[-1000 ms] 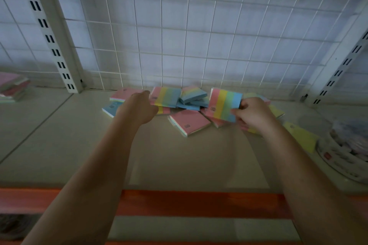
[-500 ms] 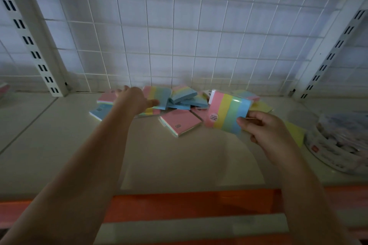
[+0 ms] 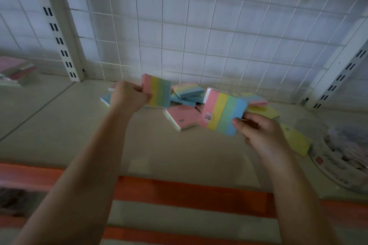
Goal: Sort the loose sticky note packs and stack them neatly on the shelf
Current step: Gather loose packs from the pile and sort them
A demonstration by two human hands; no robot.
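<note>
Two striped sticky note packs in hand above a loose pile on the shelf [image 3: 59, 125].

Left hand [image 3: 127, 98]: fingers curled round one striped pack [image 3: 159, 90], held upright, clear of the shelf, at the pile's left end. Right hand [image 3: 260, 131]: thumb and fingers pinching the blue edge of a second striped pack [image 3: 224, 114], pink, yellow, green and blue bands, round label on the pink band, tilted above the pile's near right side. Pile [image 3: 187, 97] against the far wire grid [image 3: 199, 26]: one pink pack [image 3: 182, 116] lying flat nearest; several blue-green packs overlapping behind it, exact count unclear; yellow packs [image 3: 264, 110] at right, partly hidden. One yellow sheet or pack [image 3: 296, 139] near right of the hand. One further stack [image 3: 16, 69] far left, beyond the upright.
</note>
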